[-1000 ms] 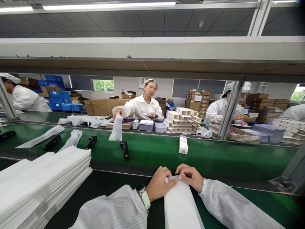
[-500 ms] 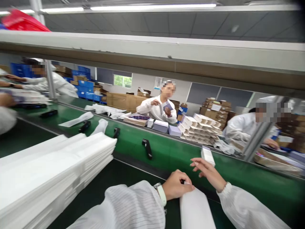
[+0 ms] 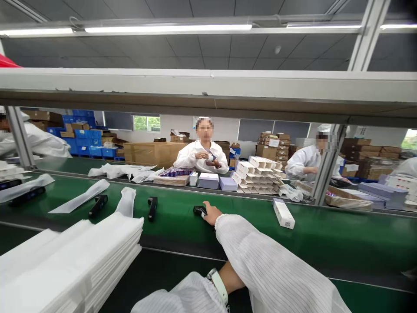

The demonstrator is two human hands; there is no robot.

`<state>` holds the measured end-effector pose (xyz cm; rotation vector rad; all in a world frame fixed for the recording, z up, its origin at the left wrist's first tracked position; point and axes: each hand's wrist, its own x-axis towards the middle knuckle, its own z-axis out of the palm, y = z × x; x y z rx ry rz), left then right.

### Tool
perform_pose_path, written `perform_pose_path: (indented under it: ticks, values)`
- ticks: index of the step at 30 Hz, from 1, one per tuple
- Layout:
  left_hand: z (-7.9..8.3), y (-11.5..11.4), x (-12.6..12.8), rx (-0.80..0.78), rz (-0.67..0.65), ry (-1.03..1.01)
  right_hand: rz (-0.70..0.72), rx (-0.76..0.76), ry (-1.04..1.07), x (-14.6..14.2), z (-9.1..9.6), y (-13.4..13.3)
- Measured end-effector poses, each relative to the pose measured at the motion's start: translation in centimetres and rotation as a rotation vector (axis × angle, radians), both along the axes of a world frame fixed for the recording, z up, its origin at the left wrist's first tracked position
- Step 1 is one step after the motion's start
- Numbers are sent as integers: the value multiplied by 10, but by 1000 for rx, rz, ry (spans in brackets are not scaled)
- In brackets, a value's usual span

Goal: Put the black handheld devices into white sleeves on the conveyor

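My right hand (image 3: 212, 214) reaches across to the green conveyor belt (image 3: 176, 230), its fingers closed around one end of a black handheld device (image 3: 199, 211). Of my left hand (image 3: 232, 278) only the wrist area shows, with a pale green watch band (image 3: 219, 284); the right sleeve covers its fingers. Whatever the left hand touches is hidden too. More black devices (image 3: 152, 208) lie on the belt to the left, some beside thin white sleeves (image 3: 81, 196). A small white box (image 3: 283, 213) rests on the belt to the right.
A thick stack of flat white sleeves (image 3: 74, 261) fills the near left. Across the belt a co-worker (image 3: 202, 152) handles something small behind stacked white cartons (image 3: 259, 174) and lilac boxes (image 3: 208, 181). A shelf beam (image 3: 208, 82) spans above; a metal post (image 3: 329, 167) stands right.
My right hand has gone from open above the belt to closing on the black device, farther left. The white sleeve under my left hand is out of sight. The view has turned and levelled.
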<state>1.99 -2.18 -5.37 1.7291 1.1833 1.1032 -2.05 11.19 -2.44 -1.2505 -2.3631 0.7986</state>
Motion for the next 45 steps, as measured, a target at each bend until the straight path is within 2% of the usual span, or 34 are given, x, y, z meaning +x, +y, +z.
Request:
perform_pose_path:
  ticks: [3,5,7,10,11,13,18,23,27,30,32,35,37,39,41,42,45]
  values:
    - [3,3,5,38,-54,-35,-74,-57,123,39,-3,9]
    - [5,6,7,14,-28,-45,-128,-88,211,78,-2,10]
    - [5,9,8,-5,-12,-56,-154,-172,439,121,3,7]
    - [5,11,7,-6,-49,-89,-98,-398,907,177,14,-7]
    - [5,11,6,-13,-62,-94,-64,-464,1003,190,18,-13]
    - [7,10,5,-37,-76,-108,-7,-536,1039,206,25,-23]
    - [17,5,4,-127,-81,-203,11,-583,984,209,32,-32]
    - [37,4,12,-82,-40,-281,64,-613,960,201,34,-34]
    - [64,10,24,60,46,-341,135,-569,979,199,42,-42]
    - [90,10,30,156,140,-366,276,-583,923,203,57,-52]
    - [108,6,33,179,145,-404,395,-611,909,210,70,-58]
    - [131,-4,36,227,110,-453,501,-628,1064,221,81,-69]
    - [142,-7,38,287,123,-463,559,-693,1076,222,75,-76]
    - [145,-5,41,353,179,-436,628,-807,937,215,59,-82]
    - [140,1,41,399,257,-362,591,-840,860,205,41,-85]
    - [134,5,40,405,301,-325,506,-808,887,201,36,-83]
    - [105,13,29,338,421,-217,91,-582,1081,202,31,-58]
